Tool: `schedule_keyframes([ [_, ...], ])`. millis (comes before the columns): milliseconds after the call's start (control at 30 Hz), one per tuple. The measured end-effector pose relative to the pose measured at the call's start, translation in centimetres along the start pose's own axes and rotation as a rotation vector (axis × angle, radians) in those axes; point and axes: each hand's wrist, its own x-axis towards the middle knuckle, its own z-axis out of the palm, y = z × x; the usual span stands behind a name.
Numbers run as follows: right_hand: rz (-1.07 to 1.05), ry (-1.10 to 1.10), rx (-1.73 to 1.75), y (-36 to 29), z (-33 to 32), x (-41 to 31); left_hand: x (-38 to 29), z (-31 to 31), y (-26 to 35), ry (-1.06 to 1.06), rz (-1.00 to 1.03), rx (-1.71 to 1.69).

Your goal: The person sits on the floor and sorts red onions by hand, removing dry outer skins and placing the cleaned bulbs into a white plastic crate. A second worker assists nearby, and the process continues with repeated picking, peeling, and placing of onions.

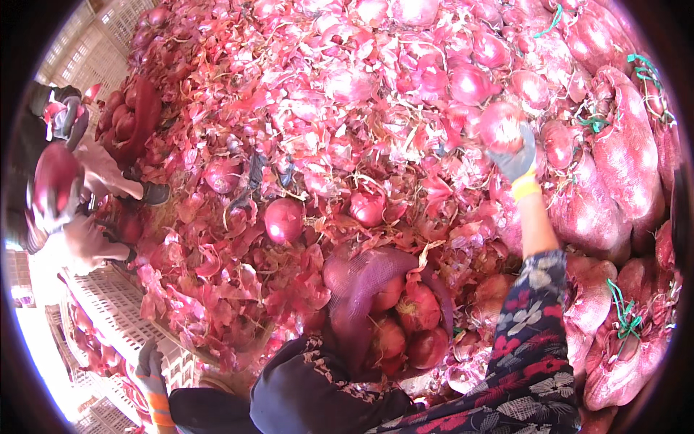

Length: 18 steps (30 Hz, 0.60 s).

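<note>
My right hand (515, 157), in a grey glove with a yellow cuff, grips a large red onion (501, 127) above the heap at the right. My left hand (149, 366), gloved in grey with an orange cuff, is at the lower left beside a white plastic crate (181, 361). Its finger pose is unclear, and I cannot tell whether it touches the crate. In front of my dark-clothed knee (303, 385) stands an open purple mesh bag (347, 304) with several red onions (420, 306) inside. Two loose onions, one a round red onion (283, 219), lie just beyond the bag.
Dry onion skins (303, 119) cover the ground ahead. Filled mesh sacks (626, 146) with green ties (623, 320) line the right side. At the left, a person (51, 173) works near another filled bag (130, 116). Slatted crates (81, 49) stand behind.
</note>
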Motion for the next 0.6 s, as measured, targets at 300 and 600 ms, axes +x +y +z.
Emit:
schedule_keyframes([
  [300, 0.506, -0.814, 0.633, 17.7, 12.3, -12.8, 0.5, 12.5, 12.6, -0.385, 0.053, -0.255],
  [600, 0.474, -0.936, 0.082, 19.3, 27.9, -21.8, 2.9, 23.7, 15.4, -0.649, -0.044, -1.248],
])
